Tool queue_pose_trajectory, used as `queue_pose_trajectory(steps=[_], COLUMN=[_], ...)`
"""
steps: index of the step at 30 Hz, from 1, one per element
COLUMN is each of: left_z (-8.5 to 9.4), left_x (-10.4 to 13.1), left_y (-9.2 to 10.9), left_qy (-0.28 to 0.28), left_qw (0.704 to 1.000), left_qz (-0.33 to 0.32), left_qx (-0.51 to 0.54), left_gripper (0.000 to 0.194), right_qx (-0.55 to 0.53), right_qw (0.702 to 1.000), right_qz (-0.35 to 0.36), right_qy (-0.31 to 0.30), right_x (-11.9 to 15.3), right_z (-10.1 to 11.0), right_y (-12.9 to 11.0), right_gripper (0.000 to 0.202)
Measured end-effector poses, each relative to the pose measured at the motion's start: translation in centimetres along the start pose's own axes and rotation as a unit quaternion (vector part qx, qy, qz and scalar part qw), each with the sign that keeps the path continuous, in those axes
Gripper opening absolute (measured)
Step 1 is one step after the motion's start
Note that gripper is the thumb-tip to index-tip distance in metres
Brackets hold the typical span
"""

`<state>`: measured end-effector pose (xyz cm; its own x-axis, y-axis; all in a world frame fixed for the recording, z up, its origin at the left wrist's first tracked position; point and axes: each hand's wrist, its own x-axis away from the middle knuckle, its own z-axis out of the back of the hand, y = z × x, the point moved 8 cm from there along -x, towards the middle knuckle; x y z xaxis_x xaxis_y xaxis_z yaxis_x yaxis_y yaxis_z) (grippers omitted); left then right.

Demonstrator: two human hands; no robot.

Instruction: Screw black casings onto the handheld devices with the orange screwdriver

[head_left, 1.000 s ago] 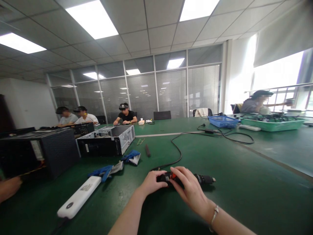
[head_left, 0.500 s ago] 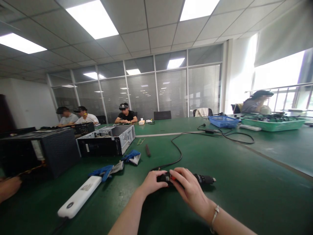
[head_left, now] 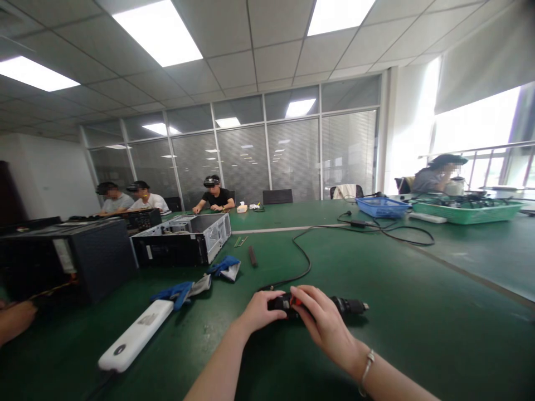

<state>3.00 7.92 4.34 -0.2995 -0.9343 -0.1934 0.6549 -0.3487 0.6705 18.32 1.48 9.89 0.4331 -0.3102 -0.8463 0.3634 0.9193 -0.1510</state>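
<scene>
A black corded electric screwdriver (head_left: 345,305) lies on its side on the green table, its silver tip pointing right. My left hand (head_left: 261,312) closes around its rear end, thumb on the near side and fingers over the far side. My right hand (head_left: 324,317) is bent over the tool's middle, its fingertips gripping at a red part (head_left: 296,301). Much of the body is hidden under both hands. A black cord (head_left: 310,262) runs from behind my left hand across the table to the back right.
Blue-grey gloves (head_left: 181,293) and a white power strip (head_left: 137,334) lie left. Beyond are an open computer case (head_left: 171,249), a dark case (head_left: 104,262), a brown strip (head_left: 253,257), a blue basket (head_left: 382,209) and a green basket (head_left: 476,214). Another person's hand (head_left: 16,320) is far left.
My right fingers have shifted slightly at the red part, and more of it shows. The screwdriver stays in place. Across the table, a person's hand has moved left.
</scene>
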Motion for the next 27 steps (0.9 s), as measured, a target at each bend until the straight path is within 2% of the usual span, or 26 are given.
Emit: queue_pose_trajectory(steps=[6, 22, 27], left_z=[0.07, 0.31, 0.14], left_x=[0.04, 0.04, -0.08], left_y=[-0.09, 0.85, 0.55], left_qy=[0.007, -0.001, -0.010], left_qw=[1.000, 1.000, 1.000], left_qz=[0.002, -0.009, 0.000], left_qx=[0.000, -0.011, -0.025], left_gripper=[0.046, 0.047, 0.043], right_qx=[-0.003, 0.010, -0.004], right_qw=[1.000, 1.000, 1.000], right_qz=[0.020, 0.019, 0.026], right_qy=[-0.008, 0.021, 0.009], right_x=[0.10, 0.04, 0.06], right_z=[-0.16, 0.27, 0.11], right_y=[-0.67, -0.48, -0.47], right_gripper=[0.050, 0.048, 0.050])
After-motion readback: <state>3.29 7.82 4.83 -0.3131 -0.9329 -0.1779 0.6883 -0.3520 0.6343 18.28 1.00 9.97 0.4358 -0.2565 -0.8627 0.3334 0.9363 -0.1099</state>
